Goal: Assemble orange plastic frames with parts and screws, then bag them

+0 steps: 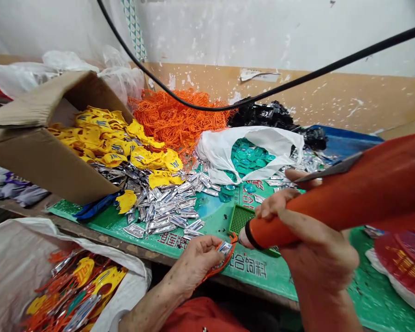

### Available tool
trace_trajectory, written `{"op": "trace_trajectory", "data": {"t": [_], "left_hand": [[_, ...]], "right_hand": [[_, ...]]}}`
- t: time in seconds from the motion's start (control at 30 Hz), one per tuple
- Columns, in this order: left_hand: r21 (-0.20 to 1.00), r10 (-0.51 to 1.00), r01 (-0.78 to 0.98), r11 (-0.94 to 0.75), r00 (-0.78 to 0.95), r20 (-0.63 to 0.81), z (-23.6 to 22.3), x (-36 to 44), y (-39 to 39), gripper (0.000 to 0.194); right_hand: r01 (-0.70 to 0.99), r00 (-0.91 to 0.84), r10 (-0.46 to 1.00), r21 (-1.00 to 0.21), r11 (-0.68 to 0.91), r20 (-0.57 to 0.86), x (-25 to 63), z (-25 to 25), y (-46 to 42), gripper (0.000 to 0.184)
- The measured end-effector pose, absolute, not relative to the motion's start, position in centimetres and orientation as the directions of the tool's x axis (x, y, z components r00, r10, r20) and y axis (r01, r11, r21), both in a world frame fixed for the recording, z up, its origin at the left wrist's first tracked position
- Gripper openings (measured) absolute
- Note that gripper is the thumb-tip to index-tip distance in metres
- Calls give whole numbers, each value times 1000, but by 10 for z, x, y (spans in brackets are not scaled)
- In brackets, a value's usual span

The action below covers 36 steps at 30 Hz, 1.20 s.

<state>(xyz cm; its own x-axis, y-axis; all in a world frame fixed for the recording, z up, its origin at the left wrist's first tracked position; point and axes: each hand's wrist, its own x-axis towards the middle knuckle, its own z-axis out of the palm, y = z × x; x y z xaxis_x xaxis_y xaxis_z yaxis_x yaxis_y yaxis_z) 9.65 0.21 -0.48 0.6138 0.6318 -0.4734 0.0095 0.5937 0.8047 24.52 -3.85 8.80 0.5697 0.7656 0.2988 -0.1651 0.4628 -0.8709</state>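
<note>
Left fingers: the thumb and forefinger of the left hand are pinched narrow on an orange piece with a silver plate set against it, above the near edge of the bench.
Right fingers: those of the right hand are wrapped around the barrel of a red-orange tool, which slants down toward the left hand.
Tool tip: pale, past a black ring, right beside the orange piece; whether they touch, I cannot tell.
Green tray: a small gridded tray lies just behind the tip, partly hidden by the tool.
Silver plates: a loose heap spreads to the left of the tray.
White bag: it lies behind the tray, its mouth facing forward, teal pieces inside and a few just in front.
Cardboard box: tipped at the left, with yellow pieces spilling out toward the silver heap.
Red stack: shiny red items at the right end.
Sack: white, at lower left, holding mixed orange, yellow and silver pieces.
Back row: an orange tangle, then black pieces, near the wall.
Overhead: a black cable sags across the view.
</note>
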Motion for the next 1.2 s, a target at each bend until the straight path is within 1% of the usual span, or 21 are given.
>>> {"op": "trace_trajectory", "data": {"t": [0.23,0.53,0.77,0.93,1.1,1.2], "left_hand": [[784,623,-22,621,621,-476,0,97,1,21],[786,624,-30,618,626,-467,1,96,1,19],[791,625,-12,612,621,-474,4,96,1,24],[801,630,-10,599,622,-464,-3,96,-1,27],[789,633,-41,613,623,-460,-7,95,-2,22],[765,634,-71,640,611,-473,-7,96,-4,18]], "right_hand": [[-198,563,776,-864,463,286,237,81,-38,38],[-167,572,776,-889,426,264,233,79,-35,46],[-187,559,785,-882,432,266,234,76,-35,41],[-176,550,791,-889,422,267,232,75,-37,40],[-115,590,775,-927,358,226,232,70,-37,37],[-125,579,786,-930,347,216,232,64,-36,31]]}}
